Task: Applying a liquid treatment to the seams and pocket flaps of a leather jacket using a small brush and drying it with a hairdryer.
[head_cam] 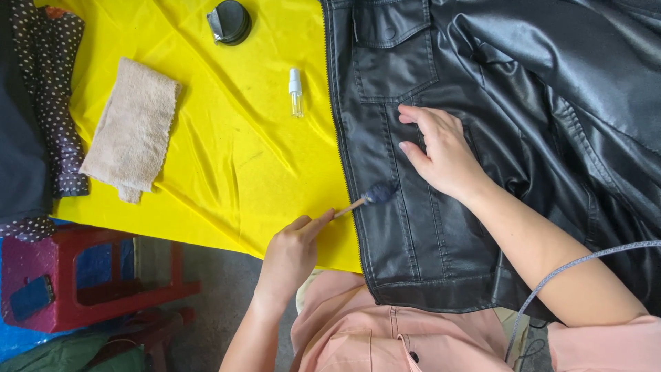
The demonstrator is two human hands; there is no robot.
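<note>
Head view: nearest the camera, below the black leather jacket [441, 227], lies the person's lap in a pink garment [385, 337]; a thin grey cord [551, 279] curves across the right forearm, over the jacket's lower edge; the left hand [292, 251] sits just left of the jacket's hem, its fingers pinched on the wooden handle of a small dauber brush [368, 198], whose dark fluffy head touches the jacket's front panel beside the zipper; the right hand [441, 151] rests on the jacket just right of the brush head, palm down, fingers spread flat and pressing the leather below the chest pocket; the jacket lies open-faced on a yellow cloth [241, 138], covering its right part; well left of the jacket and lower in the frame stands a red stool [76, 282]; farther off, a folded beige towel [131, 131] lies on the cloth well left of the jacket; a small clear spray bottle [295, 93] lies near the jacket's zipper edge; a round black tin [231, 22] sits beyond it, up and left of the jacket's collar end; a dark polka-dot fabric [51, 103] lies farthest left of the jacket.
</note>
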